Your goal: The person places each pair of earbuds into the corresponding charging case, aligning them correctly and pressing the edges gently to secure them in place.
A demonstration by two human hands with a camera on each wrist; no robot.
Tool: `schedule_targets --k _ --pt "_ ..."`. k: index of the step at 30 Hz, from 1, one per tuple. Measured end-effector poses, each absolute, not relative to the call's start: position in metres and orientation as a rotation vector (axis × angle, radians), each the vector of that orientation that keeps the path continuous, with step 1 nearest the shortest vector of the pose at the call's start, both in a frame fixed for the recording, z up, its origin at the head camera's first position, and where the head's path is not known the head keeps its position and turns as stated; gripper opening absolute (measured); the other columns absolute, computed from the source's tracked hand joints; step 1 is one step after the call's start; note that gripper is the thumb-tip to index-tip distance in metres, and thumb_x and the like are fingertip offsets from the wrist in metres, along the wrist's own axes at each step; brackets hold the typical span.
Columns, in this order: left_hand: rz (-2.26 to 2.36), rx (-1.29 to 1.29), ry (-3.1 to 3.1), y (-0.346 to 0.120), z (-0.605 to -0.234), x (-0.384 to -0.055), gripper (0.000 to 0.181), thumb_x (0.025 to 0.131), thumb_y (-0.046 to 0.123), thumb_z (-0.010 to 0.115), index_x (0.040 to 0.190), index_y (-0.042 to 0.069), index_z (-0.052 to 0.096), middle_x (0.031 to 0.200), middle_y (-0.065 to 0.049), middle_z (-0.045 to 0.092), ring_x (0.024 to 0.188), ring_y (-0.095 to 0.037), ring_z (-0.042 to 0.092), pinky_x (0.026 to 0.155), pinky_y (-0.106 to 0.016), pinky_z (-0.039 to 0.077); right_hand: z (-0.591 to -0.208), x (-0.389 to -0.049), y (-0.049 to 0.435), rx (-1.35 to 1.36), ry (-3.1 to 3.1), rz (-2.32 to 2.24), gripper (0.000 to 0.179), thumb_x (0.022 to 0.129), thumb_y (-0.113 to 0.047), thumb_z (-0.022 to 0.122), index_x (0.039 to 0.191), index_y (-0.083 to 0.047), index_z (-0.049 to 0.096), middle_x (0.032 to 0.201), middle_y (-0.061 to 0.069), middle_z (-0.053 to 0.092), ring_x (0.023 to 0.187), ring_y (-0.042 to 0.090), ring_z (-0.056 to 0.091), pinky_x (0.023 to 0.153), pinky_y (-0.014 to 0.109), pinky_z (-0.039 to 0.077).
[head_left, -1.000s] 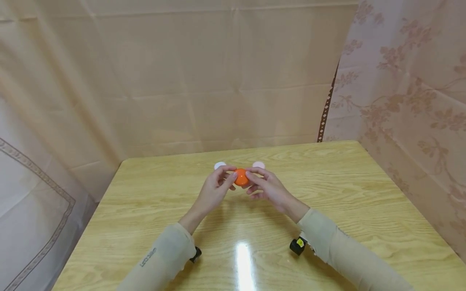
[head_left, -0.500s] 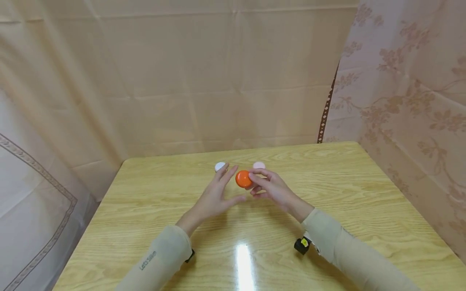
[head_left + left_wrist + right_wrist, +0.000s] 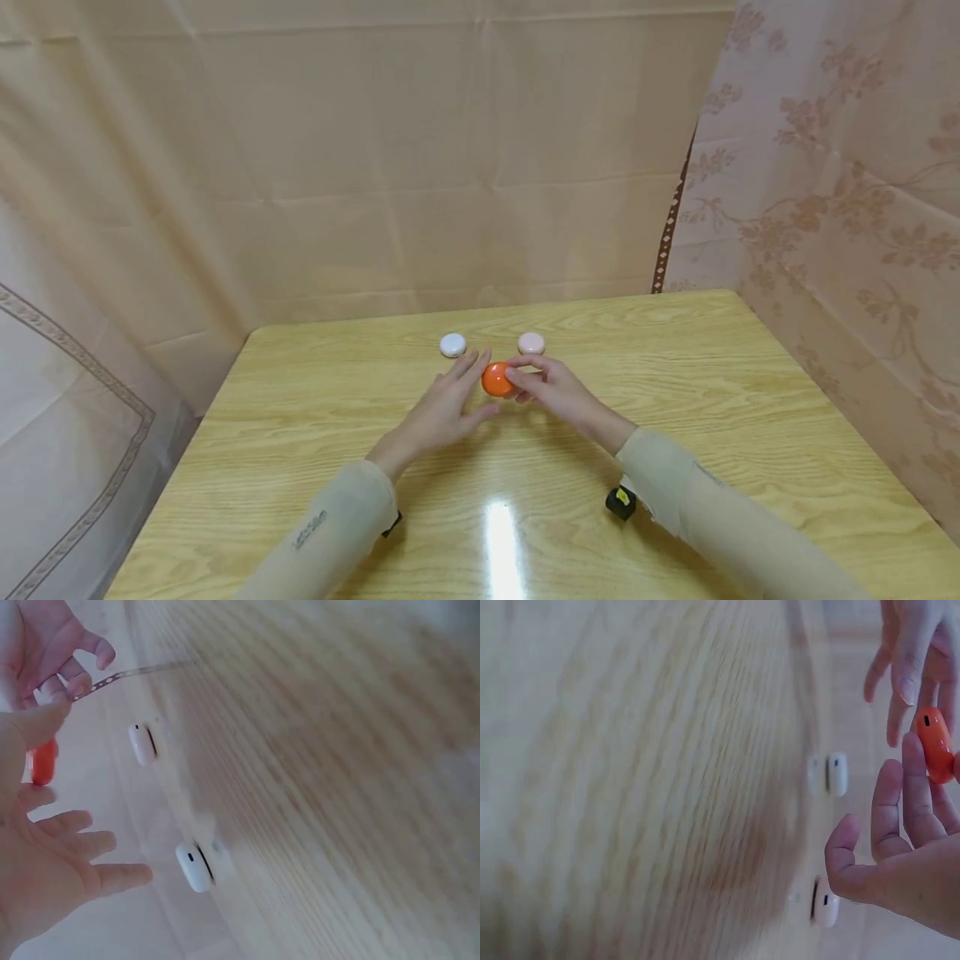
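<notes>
A small round glossy orange case (image 3: 496,380) is held above the wooden table by my right hand (image 3: 564,398), which pinches it between thumb and fingers at its right edge. In the right wrist view the orange case (image 3: 934,742) stands on edge and shows a small dark slot in its rim. On the case's left side my left hand (image 3: 442,410) is spread, its fingertips close to the rim; whether they touch it I cannot tell. Beyond the hands, a white round case (image 3: 453,345) and a pale pink one (image 3: 531,342) of similar shape lie flat, apart from each other.
The wooden table (image 3: 300,433) ends not far behind the white and pink cases, where a beige curtain (image 3: 450,167) hangs. A patterned cloth (image 3: 847,183) hangs along the right side. Black wrist device (image 3: 621,502) sits under the right cuff.
One second ago both hands held the orange case. My left hand has let go and spread its fingers. The right hand has lowered the case slightly toward the table.
</notes>
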State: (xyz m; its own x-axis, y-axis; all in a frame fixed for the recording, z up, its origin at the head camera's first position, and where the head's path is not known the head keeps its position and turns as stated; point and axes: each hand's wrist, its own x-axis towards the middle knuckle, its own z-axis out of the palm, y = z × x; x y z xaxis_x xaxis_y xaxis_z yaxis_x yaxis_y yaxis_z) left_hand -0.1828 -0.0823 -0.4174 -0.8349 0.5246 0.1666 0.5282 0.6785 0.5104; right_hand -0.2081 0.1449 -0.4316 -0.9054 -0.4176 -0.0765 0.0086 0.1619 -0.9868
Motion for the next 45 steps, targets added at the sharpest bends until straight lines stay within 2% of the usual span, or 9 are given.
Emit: schedule_targets --k 5,9,14,18,25,30,35,41,45 --pt "-0.771 -0.886 -2.833 -0.084 -0.422 -0.199 0.056 0.094 0.025 0.075 0.141 0.001 0.055 0.138 -0.018 0.058 0.126 -0.037 0.056 0.104 -0.061 0.041 -0.441 -0.225 0.138 -0.451 2.153 -1.736 0.040 0.105 -0.023 0.060 0.134 0.004 0.058 0.109 0.016 0.073 0.097 0.035 0.069 0.090 0.046 0.055" --pt "-0.671 -0.882 -2.843 -0.084 -0.429 -0.211 0.051 0.094 0.026 0.076 0.136 0.002 0.058 0.129 -0.016 0.063 0.119 -0.035 0.060 0.099 -0.058 0.046 -0.446 -0.238 0.136 -0.567 2.275 -1.561 0.041 0.104 -0.022 0.061 0.138 0.002 0.057 0.107 0.014 0.072 0.095 0.028 0.069 0.083 0.038 0.055" --pt "-0.532 -0.870 -2.915 -0.085 -0.437 -0.225 0.049 0.097 0.031 0.071 0.136 0.004 0.057 0.130 -0.017 0.062 0.120 -0.037 0.059 0.094 -0.060 0.047 -0.449 -0.253 0.134 -0.782 2.408 -1.322 0.044 0.100 -0.017 0.067 0.139 0.001 0.056 0.098 0.008 0.072 0.089 0.017 0.066 0.077 0.031 0.051" --pt "-0.482 -0.877 -2.980 -0.086 -0.441 -0.234 0.047 0.099 0.032 0.068 0.134 0.005 0.058 0.130 -0.016 0.060 0.121 -0.038 0.057 0.094 -0.061 0.046 -0.450 -0.261 0.133 -0.897 2.495 -1.185 0.034 0.098 -0.014 0.069 0.128 0.001 0.064 0.093 0.003 0.070 0.083 0.011 0.063 0.077 0.028 0.052" --pt "-0.399 -0.817 -3.092 -0.082 -0.443 -0.246 0.047 0.099 0.037 0.067 0.133 0.006 0.060 0.130 -0.014 0.059 0.123 -0.036 0.053 0.095 -0.063 0.045 -0.445 -0.268 0.127 -0.860 2.533 -1.058 0.016 0.098 -0.013 0.069 0.109 -0.002 0.072 0.083 0.003 0.067 0.070 0.011 0.053 0.069 0.028 0.045" --pt "-0.440 -0.771 -3.170 -0.077 -0.438 -0.249 0.045 0.095 0.039 0.072 0.125 0.006 0.067 0.121 -0.009 0.060 0.110 -0.029 0.055 0.089 -0.053 0.048 -0.448 -0.269 0.126 -0.833 2.536 -0.956 0.015 0.101 -0.020 0.066 0.102 -0.007 0.073 0.076 -0.002 0.061 0.066 0.010 0.049 0.067 0.027 0.041" --pt "-0.428 -0.735 -3.222 -0.073 -0.432 -0.246 0.045 0.092 0.040 0.076 0.121 0.007 0.070 0.110 -0.005 0.058 0.099 -0.024 0.052 0.084 -0.047 0.047 -0.452 -0.267 0.127 -0.828 2.530 -0.920 0.016 0.102 -0.024 0.064 0.103 -0.012 0.074 0.070 -0.007 0.053 0.062 0.008 0.043 0.065 0.026 0.038" --pt "-0.430 -0.697 -3.237 -0.070 -0.428 -0.248 0.043 0.092 0.039 0.076 0.120 0.007 0.070 0.108 -0.005 0.058 0.099 -0.024 0.052 0.086 -0.047 0.046 -0.447 -0.266 0.127 -0.806 2.527 -0.937 0.016 0.102 -0.024 0.064 0.102 -0.011 0.074 0.072 -0.006 0.052 0.064 0.009 0.043 0.065 0.027 0.037" --pt "-0.433 -0.694 -3.218 -0.070 -0.428 -0.254 0.042 0.091 0.039 0.077 0.117 0.008 0.070 0.107 -0.005 0.058 0.099 -0.025 0.053 0.084 -0.048 0.047 -0.445 -0.267 0.127 -0.775 2.552 -0.929 0.019 0.102 -0.026 0.064 0.107 -0.011 0.075 0.071 -0.005 0.051 0.063 0.010 0.041 0.064 0.027 0.035"
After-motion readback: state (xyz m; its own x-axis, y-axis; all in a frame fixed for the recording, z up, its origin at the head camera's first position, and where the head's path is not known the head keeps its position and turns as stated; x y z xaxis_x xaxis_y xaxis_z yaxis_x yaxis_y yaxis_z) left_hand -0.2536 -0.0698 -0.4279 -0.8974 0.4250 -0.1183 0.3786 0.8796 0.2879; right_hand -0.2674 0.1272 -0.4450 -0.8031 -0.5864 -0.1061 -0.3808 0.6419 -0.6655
